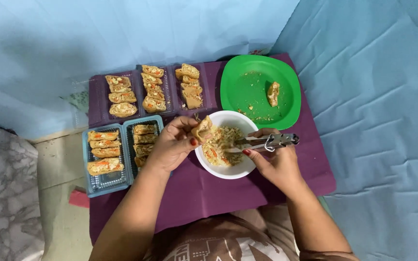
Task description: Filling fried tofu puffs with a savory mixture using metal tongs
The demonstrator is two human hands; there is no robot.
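Holding a half-filled wrap (202,129) in the left hand (172,144), just over the bowl's (228,170) 10 o'clock rim, while the right hand (274,162) grips metal tongs (267,142) poking into the shredded filling (221,144). Green plate (247,89) sits at 12 o'clock with one piece (273,93) on it. Trays of finished rolls (122,96) fill 9 to 11 o'clock on the purple cloth (194,188).

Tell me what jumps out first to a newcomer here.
The bright green plate at upper right, holding one lone stuffed piece. At centre, the left hand holds a stuffed pocket over a white bowl of shredded filling while the right hand grips metal tongs. Filled trays line the left.
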